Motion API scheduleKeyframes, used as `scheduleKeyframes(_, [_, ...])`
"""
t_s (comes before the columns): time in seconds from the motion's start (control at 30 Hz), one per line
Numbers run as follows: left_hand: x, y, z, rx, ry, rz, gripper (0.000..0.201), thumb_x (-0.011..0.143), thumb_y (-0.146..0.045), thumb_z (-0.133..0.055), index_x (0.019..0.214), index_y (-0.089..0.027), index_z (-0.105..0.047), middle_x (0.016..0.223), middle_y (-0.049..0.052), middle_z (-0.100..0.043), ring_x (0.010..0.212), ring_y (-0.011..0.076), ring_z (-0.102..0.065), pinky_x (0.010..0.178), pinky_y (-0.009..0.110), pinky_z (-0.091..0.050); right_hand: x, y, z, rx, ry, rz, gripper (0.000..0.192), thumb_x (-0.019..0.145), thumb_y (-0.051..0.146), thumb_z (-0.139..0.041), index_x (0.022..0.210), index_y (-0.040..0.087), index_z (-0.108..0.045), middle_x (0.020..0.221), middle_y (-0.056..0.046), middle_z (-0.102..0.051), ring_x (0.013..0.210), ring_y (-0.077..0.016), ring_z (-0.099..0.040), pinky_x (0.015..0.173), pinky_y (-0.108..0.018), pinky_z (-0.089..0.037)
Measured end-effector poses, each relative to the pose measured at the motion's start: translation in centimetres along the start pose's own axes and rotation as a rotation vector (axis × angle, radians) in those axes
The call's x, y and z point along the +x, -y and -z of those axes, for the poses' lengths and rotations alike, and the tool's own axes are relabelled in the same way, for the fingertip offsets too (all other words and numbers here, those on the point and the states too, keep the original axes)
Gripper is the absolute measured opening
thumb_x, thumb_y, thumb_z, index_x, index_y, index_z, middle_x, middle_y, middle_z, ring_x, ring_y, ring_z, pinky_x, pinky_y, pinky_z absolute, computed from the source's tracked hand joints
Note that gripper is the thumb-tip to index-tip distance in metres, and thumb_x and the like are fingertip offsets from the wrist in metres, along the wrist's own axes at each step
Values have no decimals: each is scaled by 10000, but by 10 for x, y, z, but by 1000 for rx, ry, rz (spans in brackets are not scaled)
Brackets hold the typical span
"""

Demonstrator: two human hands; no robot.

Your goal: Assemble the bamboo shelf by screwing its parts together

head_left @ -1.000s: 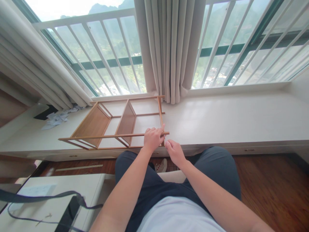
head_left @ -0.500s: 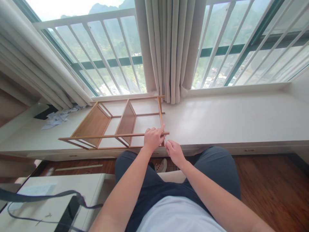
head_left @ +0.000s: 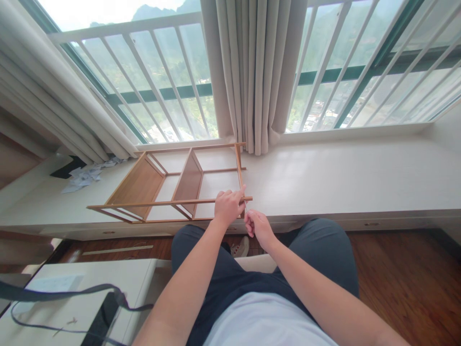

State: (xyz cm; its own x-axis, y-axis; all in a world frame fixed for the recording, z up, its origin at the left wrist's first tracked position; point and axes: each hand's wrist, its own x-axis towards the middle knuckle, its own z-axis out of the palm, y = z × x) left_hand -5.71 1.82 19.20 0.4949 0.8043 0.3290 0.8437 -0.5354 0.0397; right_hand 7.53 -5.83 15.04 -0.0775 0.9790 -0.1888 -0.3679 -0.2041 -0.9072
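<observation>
A brown wooden shelf rack (head_left: 187,175) lies on its side on the white window ledge, with two panels fixed across its frame. My left hand (head_left: 226,207) is closed round the near rail close to its right end, with the forefinger stretched along the end crosspiece. Just to its right, my right hand (head_left: 259,226) pinches a thin metal rod, which looks like a hex key (head_left: 246,206). The tip of the rod meets the near corner of the rack, where my left fingers partly hide the joint.
The white ledge (head_left: 345,173) runs under barred windows, with a grey curtain (head_left: 252,77) behind the rack. Crumpled paper (head_left: 84,177) lies at the ledge's left. A white table (head_left: 137,288) with a dark strap (head_left: 90,290) stands at lower left. My knees are against the ledge drawers.
My right hand has turned slightly at the rod, and its fingers have loosened and shifted their pinch. My left hand and the rack have stayed in place.
</observation>
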Motion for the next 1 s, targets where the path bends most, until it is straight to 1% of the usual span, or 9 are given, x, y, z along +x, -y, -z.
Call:
scheduleKeyframes(0.3, [1, -1, 1, 2, 11, 3, 620, 937, -395, -604, 1521, -239, -465, 988, 72, -767, 943, 261, -643, 839, 410, -378, -2, 2, -6, 273, 64, -118, 295, 834, 481, -567, 732, 206, -537, 431, 68, -451, 330, -90, -341, 354, -225, -240])
scheduleKeyframes(0.7, [1, -2, 4, 1, 23, 8, 621, 942, -413, -591, 1524, -244, -459, 1005, 79, -766, 952, 256, -642, 848, 406, -387, -4, 7, -6, 395, 147, -246, 268, 841, 469, -571, 767, 223, -496, 457, 79, -407, 371, -94, -317, 401, -235, -193])
scheduleKeyframes(1.0, [1, -1, 3, 5, 1, 12, 612, 932, -400, -604, 1512, -247, -483, 947, 75, -759, 918, 259, -639, 847, 408, -384, -4, 4, -4, 605, 266, -276, 218, 915, 378, -520, 767, 224, -478, 496, 69, -355, 414, -104, -269, 424, -239, -172])
